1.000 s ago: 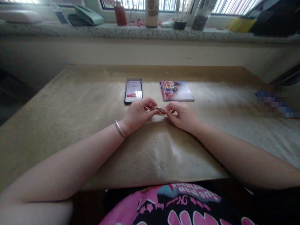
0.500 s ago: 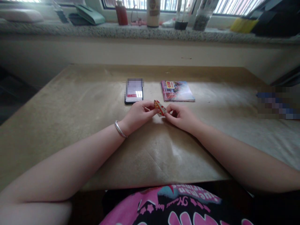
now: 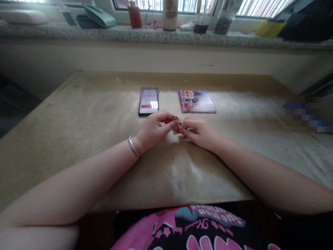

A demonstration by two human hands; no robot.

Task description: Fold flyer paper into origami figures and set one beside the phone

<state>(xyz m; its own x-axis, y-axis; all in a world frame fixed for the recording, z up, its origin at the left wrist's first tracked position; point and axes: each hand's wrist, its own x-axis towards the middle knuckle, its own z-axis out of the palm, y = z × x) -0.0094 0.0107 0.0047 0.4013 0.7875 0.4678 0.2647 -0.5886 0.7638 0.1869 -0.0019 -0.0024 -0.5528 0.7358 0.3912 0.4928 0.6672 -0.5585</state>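
Between both hands is a small piece of folded patterned paper (image 3: pixel 178 128), white with red and orange marks. My left hand (image 3: pixel 158 126) pinches it from the left, thumb in front and fingers partly behind it. From the other side, the fingertips of my right hand (image 3: pixel 198 131) close on its right edge. Much of the paper is covered by the fingers, so its full shape is hidden. A phone (image 3: pixel 149 103) with a lit screen lies just beyond my left hand. Past my right hand rests a stack of colourful printed paper (image 3: pixel 199 101).
The table (image 3: pixel 78 114) has a tan, slightly creased cover. A blue, partly blurred object (image 3: pixel 309 116) lies at its right edge. Behind stands a stone windowsill (image 3: pixel 145 36) bearing a red bottle (image 3: pixel 134 15), a beige bottle (image 3: pixel 170 14) and a yellow item (image 3: pixel 270 27).
The folded paper has tilted and dropped slightly toward me. My fingers have shifted on it, and less of its patterned face shows. The phone and the paper stack have stayed put.
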